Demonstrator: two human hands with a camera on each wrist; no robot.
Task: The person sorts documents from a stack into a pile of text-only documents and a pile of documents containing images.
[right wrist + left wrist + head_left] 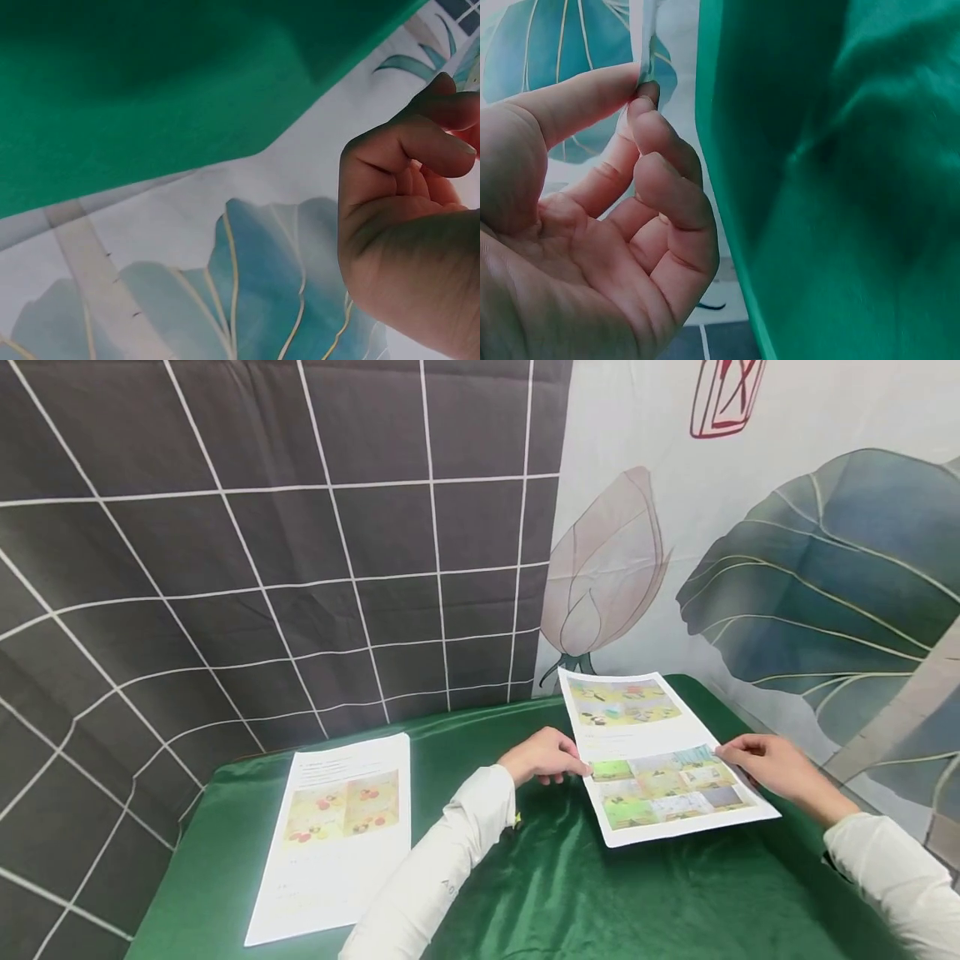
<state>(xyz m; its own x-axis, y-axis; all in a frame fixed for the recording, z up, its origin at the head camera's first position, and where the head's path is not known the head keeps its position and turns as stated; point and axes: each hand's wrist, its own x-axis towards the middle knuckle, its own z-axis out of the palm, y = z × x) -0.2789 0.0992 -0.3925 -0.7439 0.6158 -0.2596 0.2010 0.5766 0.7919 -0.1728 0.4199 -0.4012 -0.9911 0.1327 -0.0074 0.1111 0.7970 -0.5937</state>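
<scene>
Both hands hold a white printed sheet of paper (637,745) with colour photos, its far end near the back edge of the table. My left hand (543,755) pinches its left edge between thumb and fingertips. In the left wrist view the left hand (607,202) has the paper's edge (645,37) between thumb and index finger, the other fingers curled. On the opposite edge, my right hand (780,768) grips the sheet with thumb and fingers. The right wrist view shows the right hand (412,195) with bent fingers, the sheet mostly out of frame.
A second printed sheet (345,877) lies flat at the left on the green tablecloth (517,893). A small yellow object (517,819) is beside the left sleeve. Behind the table hang a dark grid-patterned cloth (390,527) and a white floral cloth (660,410).
</scene>
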